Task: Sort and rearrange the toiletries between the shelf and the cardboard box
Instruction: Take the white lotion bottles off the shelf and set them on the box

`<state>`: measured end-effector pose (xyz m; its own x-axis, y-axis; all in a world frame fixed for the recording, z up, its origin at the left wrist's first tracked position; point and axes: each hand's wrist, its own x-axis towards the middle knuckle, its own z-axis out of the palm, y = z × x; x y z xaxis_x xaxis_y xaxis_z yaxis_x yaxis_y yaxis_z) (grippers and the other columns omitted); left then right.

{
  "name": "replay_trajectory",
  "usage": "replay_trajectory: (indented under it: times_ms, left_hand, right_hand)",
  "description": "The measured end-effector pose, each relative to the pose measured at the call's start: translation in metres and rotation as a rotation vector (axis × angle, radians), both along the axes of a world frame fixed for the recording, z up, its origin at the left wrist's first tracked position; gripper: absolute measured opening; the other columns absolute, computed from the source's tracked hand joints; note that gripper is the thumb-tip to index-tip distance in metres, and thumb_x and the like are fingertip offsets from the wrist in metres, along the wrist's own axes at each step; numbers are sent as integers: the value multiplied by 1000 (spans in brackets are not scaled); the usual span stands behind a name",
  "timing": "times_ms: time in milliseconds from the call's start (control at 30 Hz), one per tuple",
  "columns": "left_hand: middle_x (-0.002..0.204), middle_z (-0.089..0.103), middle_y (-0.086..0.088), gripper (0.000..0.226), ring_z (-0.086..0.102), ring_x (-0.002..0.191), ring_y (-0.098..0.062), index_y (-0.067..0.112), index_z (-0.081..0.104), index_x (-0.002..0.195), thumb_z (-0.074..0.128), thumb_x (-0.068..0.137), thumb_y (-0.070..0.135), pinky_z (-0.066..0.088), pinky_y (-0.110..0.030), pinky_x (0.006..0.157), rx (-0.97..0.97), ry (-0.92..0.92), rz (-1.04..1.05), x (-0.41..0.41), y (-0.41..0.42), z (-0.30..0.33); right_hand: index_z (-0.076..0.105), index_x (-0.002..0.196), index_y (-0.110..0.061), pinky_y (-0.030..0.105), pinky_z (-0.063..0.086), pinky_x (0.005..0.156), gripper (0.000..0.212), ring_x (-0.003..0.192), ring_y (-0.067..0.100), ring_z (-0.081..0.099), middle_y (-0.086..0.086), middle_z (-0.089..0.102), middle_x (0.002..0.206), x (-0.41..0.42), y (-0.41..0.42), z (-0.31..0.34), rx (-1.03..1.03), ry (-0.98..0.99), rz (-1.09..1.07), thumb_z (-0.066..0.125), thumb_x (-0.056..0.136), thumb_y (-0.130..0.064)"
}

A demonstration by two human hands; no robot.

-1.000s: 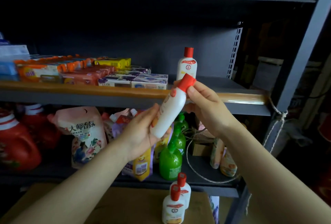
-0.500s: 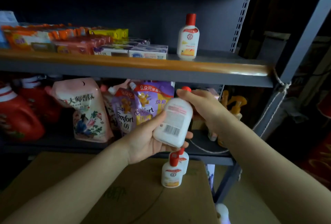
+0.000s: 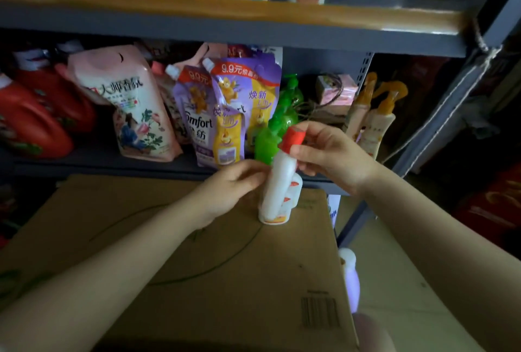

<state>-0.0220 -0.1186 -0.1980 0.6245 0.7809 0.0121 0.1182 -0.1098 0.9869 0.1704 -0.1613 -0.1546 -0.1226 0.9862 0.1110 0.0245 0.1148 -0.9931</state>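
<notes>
Head view: cardboard box (image 3: pixel 197 267) lies nearest; just above its far right corner both hands hold 1 white bottle (image 3: pixel 277 182), long axis near upright, cap tipped right. Left hand (image 3: pixel 234 188) grips its body, right hand (image 3: pixel 332 151) pinches the red cap (image 3: pixel 293 139); similar bottles (image 3: pixel 290 199) stand directly behind, then the shelf (image 3: pixel 225 30)

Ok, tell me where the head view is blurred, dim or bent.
Head view: motion blur smears the left hand and the white bottle it holds with the right hand; the left of the lower shelf is dim; the upper shelf edge bows from wide-angle distortion and shows glare at its right end.
</notes>
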Motion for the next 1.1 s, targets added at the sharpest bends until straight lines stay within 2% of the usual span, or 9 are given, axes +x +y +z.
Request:
replay_trajectory:
  times_ms: [133,200,267,367,533,667,800,1000,1100]
  left_hand:
    - [98,62,10,14,56,88,10,22,59,100,61,88,16,43,-9,82,91,7,-57,-3,-2,-14]
    - [104,59,15,34,56,99,2,31,56,104,71,74,39,43,-16,88,215,112,-63,-3,-4,-27]
    - [120,49,10,64,47,115,-8,28,49,121,77,67,45,38,-24,96,440,353,2,-3,-3,-46]
    - [137,43,1,81,45,123,-14,20,38,137,79,68,35,39,-37,102,329,460,22,1,0,-73]
    - [106,63,-1,24,60,96,-15,16,59,108,64,85,16,47,-28,80,431,583,122,16,0,-83]
    - [107,65,-4,24,60,99,-18,12,61,107,65,84,12,48,-31,84,430,494,124,28,10,-82]
    - [104,66,-4,24,62,98,-19,12,60,106,63,83,9,50,-39,87,471,487,50,27,17,-81]
    - [96,63,-3,30,62,79,-22,11,58,107,47,83,23,54,-39,63,974,359,192,7,38,-12]
    - [114,57,-8,36,54,102,-26,12,52,116,47,83,26,51,-40,79,1383,339,331,7,55,50]
  right_hand:
    - [58,88,-14,31,48,64,31,67,15,56,8,63,75,-7,-16,-10,120,-417,-135,81,69,-21]
    - [59,85,-13,21,42,59,32,59,2,51,-5,58,67,-10,-22,-17,203,-629,-276,82,67,-26]
    - [58,83,-11,14,37,54,34,55,1,50,-15,52,63,-13,-26,-24,270,-772,-384,82,67,-28]
    - [57,83,-8,32,47,59,38,64,14,56,-5,59,70,-17,-28,-38,249,-886,-418,80,67,-33]
    - [54,89,-10,42,49,67,40,79,25,59,3,62,84,-17,-27,-61,123,-940,-446,76,71,-37]
    - [52,94,-12,41,49,68,44,80,21,58,-1,59,86,-9,-27,-65,89,-943,-427,75,71,-41]
    - [49,100,-20,41,51,71,61,86,17,61,-6,59,93,0,-28,-53,105,-972,-397,67,60,-63]
    - [58,99,-14,26,47,59,66,65,2,52,-8,59,79,6,-17,5,366,-911,-420,58,66,-71]
    - [62,90,-10,24,43,59,32,59,5,53,-6,58,73,8,6,42,509,-858,-539,63,83,-41]
